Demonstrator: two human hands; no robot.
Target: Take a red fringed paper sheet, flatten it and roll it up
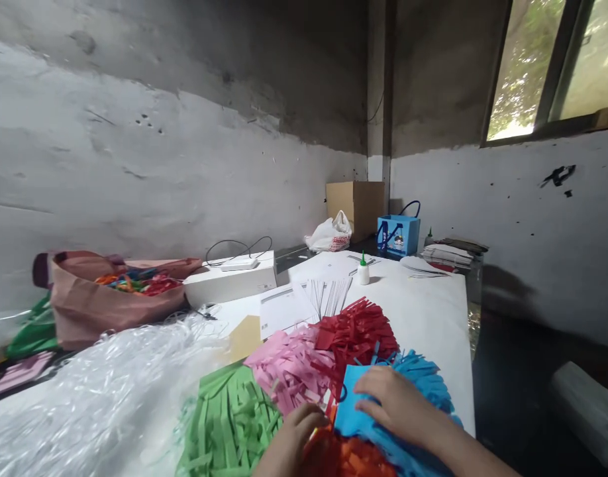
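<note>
My right hand (391,404) is closed on the flat upper part of a blue fringed sheet (351,381), with its thumb and fingers bent over it. Blue cut strips spread out beyond and below that hand. My left hand (297,440) is lower down, between the green fringed bundle (234,417) and the orange-red one (363,457). Its fingers curl inward, and what they hold, if anything, is hidden. A pink fringed bundle (291,364) and a dark red one (358,334) lie just past both hands.
White strips (328,298) and a green-capped glue bottle (363,272) stand farther back on the white table (428,311). Clear plastic strands (105,391) heap at left, before a pink bag (110,311). Behind are a white box (234,281), a blue bag (402,235) and a carton (366,205).
</note>
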